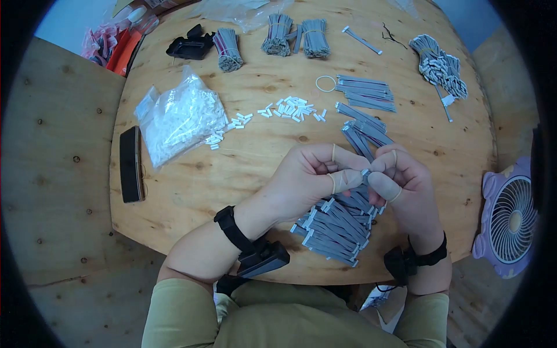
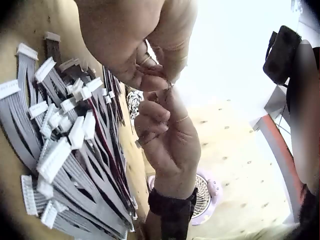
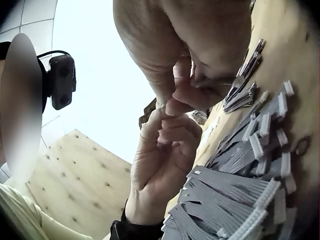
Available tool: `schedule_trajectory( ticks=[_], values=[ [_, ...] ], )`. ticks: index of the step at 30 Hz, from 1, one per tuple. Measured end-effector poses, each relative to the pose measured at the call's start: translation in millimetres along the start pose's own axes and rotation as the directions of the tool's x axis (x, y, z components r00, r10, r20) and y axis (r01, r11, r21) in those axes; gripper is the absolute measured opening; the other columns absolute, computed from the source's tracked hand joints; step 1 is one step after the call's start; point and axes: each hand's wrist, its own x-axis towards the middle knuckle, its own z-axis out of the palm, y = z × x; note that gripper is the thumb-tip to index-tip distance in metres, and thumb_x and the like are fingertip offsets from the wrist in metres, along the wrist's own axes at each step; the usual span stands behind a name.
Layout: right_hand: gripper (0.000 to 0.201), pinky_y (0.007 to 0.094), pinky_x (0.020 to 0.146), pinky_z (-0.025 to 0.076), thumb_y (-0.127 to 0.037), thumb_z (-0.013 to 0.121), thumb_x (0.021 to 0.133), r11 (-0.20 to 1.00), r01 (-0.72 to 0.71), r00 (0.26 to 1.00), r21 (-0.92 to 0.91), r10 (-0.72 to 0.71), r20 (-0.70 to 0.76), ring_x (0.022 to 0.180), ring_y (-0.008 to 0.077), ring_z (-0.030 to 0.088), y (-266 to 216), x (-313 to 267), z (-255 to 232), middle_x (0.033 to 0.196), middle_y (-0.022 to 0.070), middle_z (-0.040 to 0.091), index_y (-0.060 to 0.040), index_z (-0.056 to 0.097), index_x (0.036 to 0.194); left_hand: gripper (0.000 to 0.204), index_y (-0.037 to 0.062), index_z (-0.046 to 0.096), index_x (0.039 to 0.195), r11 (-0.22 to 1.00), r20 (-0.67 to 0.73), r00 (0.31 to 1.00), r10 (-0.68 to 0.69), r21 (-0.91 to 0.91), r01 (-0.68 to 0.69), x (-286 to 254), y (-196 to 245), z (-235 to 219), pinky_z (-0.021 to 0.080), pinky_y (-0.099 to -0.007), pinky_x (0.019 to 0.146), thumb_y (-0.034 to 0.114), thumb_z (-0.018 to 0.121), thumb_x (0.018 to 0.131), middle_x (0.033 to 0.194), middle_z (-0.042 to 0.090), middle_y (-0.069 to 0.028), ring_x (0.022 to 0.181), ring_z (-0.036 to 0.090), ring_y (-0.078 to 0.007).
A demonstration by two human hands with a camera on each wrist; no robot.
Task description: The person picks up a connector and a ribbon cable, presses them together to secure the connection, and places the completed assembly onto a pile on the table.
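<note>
My left hand [image 1: 310,174] and right hand [image 1: 409,180] meet fingertip to fingertip over the right part of the table, with pale finger covers on thumbs and forefingers. Between them is a small white connector [image 1: 365,172], pinched by my left thumb and forefinger, at the end of a grey ribbon cable. My right hand holds that cable, mostly hidden by its fingers. Below the hands lies a heap of grey ribbon cables with white connectors [image 1: 333,229], also close by in the left wrist view. More grey cables [image 1: 365,124] lie just beyond the fingertips.
Loose white connectors [image 1: 293,108] lie mid-table beside a clear bag [image 1: 183,119] full of them. A phone [image 1: 131,165] is at the left edge. Bundled cables [image 1: 315,39] stand at the back, with another bundle [image 1: 435,64] back right. A purple fan [image 1: 510,220] stands off the right edge.
</note>
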Motion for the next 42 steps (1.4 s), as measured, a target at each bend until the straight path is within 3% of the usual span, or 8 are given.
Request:
schedule_trajectory(
  ticks=[2, 5, 8, 11, 17, 26, 38, 42],
  values=[
    [0.005, 0.0183, 0.055, 0.042, -0.002, 0.056, 0.078, 1.0, -0.031, 0.999, -0.007, 0.031, -0.012, 0.063, 0.0059, 0.052, 0.3, 0.2, -1.2, 0.092, 0.0031, 0.041, 0.0001, 0.053, 0.081, 0.018, 0.0011, 0.06, 0.094, 0.999, -0.018, 0.999, -0.03, 0.019, 0.031, 0.1, -1.5, -3.2, 0.048, -0.0213, 0.066, 0.004, 0.06, 0.077, 0.085, 0.061, -0.008, 0.069, 0.057, -0.0091],
    [0.006, 0.0186, 0.055, 0.042, -0.002, 0.057, 0.078, 0.997, 0.074, 0.996, -0.005, -0.074, 0.058, 0.062, 0.0062, 0.052, 1.9, -0.9, -1.0, 0.091, 0.0032, 0.041, -0.0004, 0.052, 0.08, 0.018, 0.0009, 0.06, 0.094, 0.998, -0.017, 0.999, -0.043, 0.033, 0.044, 1.4, -1.6, -4.8, 0.048, -0.0213, 0.065, 0.004, 0.061, 0.077, 0.085, 0.061, -0.0082, 0.069, 0.057, -0.0092],
    [0.006, 0.018, 0.054, 0.041, -0.003, 0.057, 0.078, 0.996, 0.088, 0.993, 0.006, -0.088, 0.077, 0.063, 0.0064, 0.052, 2.7, -0.4, -1.2, 0.091, 0.0031, 0.041, -0.0011, 0.052, 0.08, 0.018, 0.0009, 0.06, 0.094, 0.996, 0.022, 0.999, -0.043, -0.073, 0.044, -0.1, -0.5, -1.9, 0.048, -0.0212, 0.064, 0.004, 0.061, 0.077, 0.085, 0.061, -0.0081, 0.069, 0.057, -0.0093],
    [0.005, 0.0176, 0.054, 0.041, -0.003, 0.057, 0.078, 0.998, 0.045, 0.999, -0.04, -0.044, 0.022, 0.063, 0.0064, 0.052, 3.0, 0.2, -1.0, 0.091, 0.0032, 0.042, -0.0009, 0.052, 0.08, 0.018, 0.0009, 0.06, 0.094, 0.994, 0.002, 0.996, -0.085, -0.068, 0.085, -0.5, 0.3, -1.6, 0.047, -0.0211, 0.063, 0.004, 0.061, 0.077, 0.085, 0.061, -0.008, 0.069, 0.057, -0.0094],
    [0.007, 0.0173, 0.052, 0.041, -0.004, 0.057, 0.078, 0.999, 0.034, 0.998, 0.006, -0.034, 0.057, 0.063, 0.0061, 0.052, 0.5, 0.6, -3.3, 0.092, 0.0029, 0.043, -0.0008, 0.053, 0.082, 0.016, 0.0017, 0.06, 0.092, 0.997, -0.005, 0.999, -0.05, -0.062, 0.049, 1.6, -3.5, -7.6, 0.048, -0.0208, 0.062, 0.005, 0.061, 0.077, 0.084, 0.061, -0.0077, 0.069, 0.057, -0.0097],
    [0.007, 0.019, 0.068, 0.036, -0.005, 0.056, 0.079, 0.996, 0.071, 0.995, -0.05, -0.068, 0.066, 0.078, 0.0051, 0.042, 7.7, -1.9, -0.3, 0.094, 0.0018, 0.038, -0.002, 0.051, 0.083, 0.016, 0.0016, 0.061, 0.091, 0.996, -0.01, 0.999, -0.049, -0.069, 0.048, 0.8, -6.2, -6.1, 0.048, -0.0215, 0.062, 0.004, 0.063, 0.075, 0.084, 0.062, -0.008, 0.071, 0.058, -0.0102],
    [0.005, 0.02, 0.071, 0.035, -0.006, 0.054, 0.08, 0.997, 0.062, 0.997, -0.047, -0.06, 0.052, 0.08, 0.0058, 0.042, 4.1, -2.9, 3.3, 0.093, 0.0013, 0.039, -0.0025, 0.051, 0.081, 0.016, 0.0014, 0.06, 0.092, 0.997, -0.001, 1.0, -0.03, -0.067, 0.03, -0.3, -5.4, -5.1, 0.049, -0.0214, 0.064, 0.003, 0.062, 0.076, 0.086, 0.062, -0.0084, 0.072, 0.058, -0.0102],
    [0.004, 0.0191, 0.068, 0.035, -0.005, 0.054, 0.08, 0.997, 0.07, 0.997, -0.033, -0.069, 0.033, 0.077, 0.005, 0.042, 5.8, -1.6, 3.5, 0.091, 0.0008, 0.04, -0.0021, 0.052, 0.08, 0.016, 0.0009, 0.06, 0.091, 1.0, -0.03, 0.999, -0.011, 0.011, 0.012, -1.4, -2.6, -3.1, 0.048, -0.021, 0.065, 0.002, 0.061, 0.076, 0.086, 0.062, -0.008, 0.072, 0.058, -0.0094]
  ],
)
